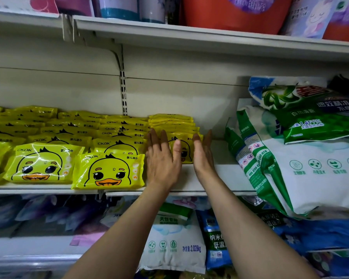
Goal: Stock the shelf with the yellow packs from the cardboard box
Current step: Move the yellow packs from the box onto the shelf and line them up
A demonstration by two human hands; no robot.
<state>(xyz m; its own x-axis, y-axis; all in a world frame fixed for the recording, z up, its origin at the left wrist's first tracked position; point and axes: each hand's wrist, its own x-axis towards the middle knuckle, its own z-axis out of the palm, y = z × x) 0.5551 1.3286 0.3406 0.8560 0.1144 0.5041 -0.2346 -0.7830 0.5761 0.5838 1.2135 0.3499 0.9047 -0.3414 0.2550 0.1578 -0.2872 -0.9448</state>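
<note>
Several rows of yellow duck-face packs (109, 171) stand on the middle shelf (226, 174), from the left edge to the centre. The rightmost row of yellow packs (184, 147) runs back toward the shelf wall. My left hand (162, 159) lies flat against that row's left side and front, fingers straight. My right hand (204, 153) presses its right side with straight fingers. Both hands flank the front pack. The cardboard box is out of view.
Large green and white detergent bags (302, 158) lie stacked at the right of the same shelf, overhanging its edge. A bare strip of shelf lies between them and my right hand. More bags (173, 238) fill the shelf below; an orange tub (236, 13) stands on the shelf above.
</note>
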